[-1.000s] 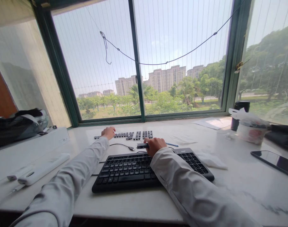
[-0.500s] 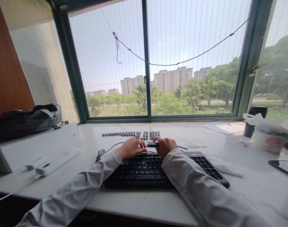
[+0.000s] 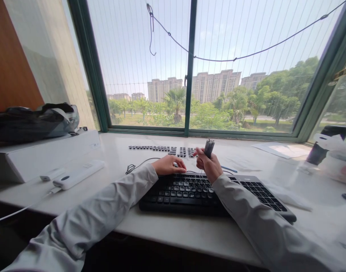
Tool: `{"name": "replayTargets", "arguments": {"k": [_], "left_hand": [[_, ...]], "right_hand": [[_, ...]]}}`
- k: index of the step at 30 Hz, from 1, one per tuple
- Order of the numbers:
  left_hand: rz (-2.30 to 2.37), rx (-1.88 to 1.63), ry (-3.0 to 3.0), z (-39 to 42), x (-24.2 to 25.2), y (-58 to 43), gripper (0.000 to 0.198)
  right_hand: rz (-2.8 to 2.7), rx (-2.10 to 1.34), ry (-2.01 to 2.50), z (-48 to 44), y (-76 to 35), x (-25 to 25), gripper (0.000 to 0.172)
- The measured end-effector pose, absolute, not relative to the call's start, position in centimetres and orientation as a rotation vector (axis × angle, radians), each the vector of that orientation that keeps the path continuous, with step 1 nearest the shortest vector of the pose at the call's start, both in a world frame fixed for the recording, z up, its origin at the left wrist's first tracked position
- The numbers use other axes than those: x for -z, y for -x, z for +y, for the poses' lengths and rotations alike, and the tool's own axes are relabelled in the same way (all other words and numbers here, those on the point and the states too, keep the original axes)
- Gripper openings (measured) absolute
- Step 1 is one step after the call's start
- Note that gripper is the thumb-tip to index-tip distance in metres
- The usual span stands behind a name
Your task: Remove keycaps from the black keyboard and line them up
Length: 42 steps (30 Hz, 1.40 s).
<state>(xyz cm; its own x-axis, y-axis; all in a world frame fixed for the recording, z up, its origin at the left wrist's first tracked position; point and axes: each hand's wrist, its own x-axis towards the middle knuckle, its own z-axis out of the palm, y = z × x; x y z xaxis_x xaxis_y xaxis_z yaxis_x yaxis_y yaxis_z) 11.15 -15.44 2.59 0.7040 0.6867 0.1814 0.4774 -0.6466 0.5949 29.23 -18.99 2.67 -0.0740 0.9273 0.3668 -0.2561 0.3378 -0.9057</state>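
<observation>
My right hand [image 3: 209, 163] is closed around the dark handle of a keycap puller [image 3: 209, 148]. The handle points up, and thin wires hang below my fist over the upper rows of a black keyboard [image 3: 186, 200]. By the keyboard's back edge, my left hand [image 3: 169, 165] is curled with thumb and fingers close together. A small dark bit shows between them, too small to name. Several keys in the upper rows and the number block look bare of caps, while lower rows carry theirs. Loose black keycaps [image 3: 152, 148] lie in rows behind the keyboard, partly hidden by my right hand.
A blue pen-like stick [image 3: 228, 169] lies right of my right hand. On the left are a white power bank [image 3: 79, 174] with a cable and a white box [image 3: 45, 153] under a black bag [image 3: 33, 122]. Paper [image 3: 282, 150] and a plastic-wrapped tub [image 3: 339, 166] stand to the right.
My right hand has lifted and turned the puller from lying level to upright, away from my left fingers. My left hand stays near the keyboard's back edge. The view has shifted.
</observation>
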Motion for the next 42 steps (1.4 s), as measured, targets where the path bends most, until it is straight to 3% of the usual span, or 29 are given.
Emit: {"name": "replayTargets", "arguments": {"k": [5, 12, 26, 42], "left_hand": [[0.833, -0.328, -2.220, -16.2, -3.3, -11.1, 0.045], [0.777, -0.362, -2.206, -16.7, -2.7, -12.1, 0.045], [0.753, -0.183, -2.203, -16.1, -3.3, -11.1, 0.041], [0.733, -0.219, -2.127, -15.8, -3.3, -10.9, 0.043]], "right_hand": [[-1.055, -1.294, 0.616, -19.2, -28.4, -2.5, 0.037], [-1.010, -1.397, 0.573, -19.4, -27.9, -1.8, 0.037], [-1.071, -1.453, 0.565, -19.7, -26.9, -0.8, 0.041], [-1.079, -1.444, 0.539, -20.0, -26.8, -1.0, 0.042]]}}
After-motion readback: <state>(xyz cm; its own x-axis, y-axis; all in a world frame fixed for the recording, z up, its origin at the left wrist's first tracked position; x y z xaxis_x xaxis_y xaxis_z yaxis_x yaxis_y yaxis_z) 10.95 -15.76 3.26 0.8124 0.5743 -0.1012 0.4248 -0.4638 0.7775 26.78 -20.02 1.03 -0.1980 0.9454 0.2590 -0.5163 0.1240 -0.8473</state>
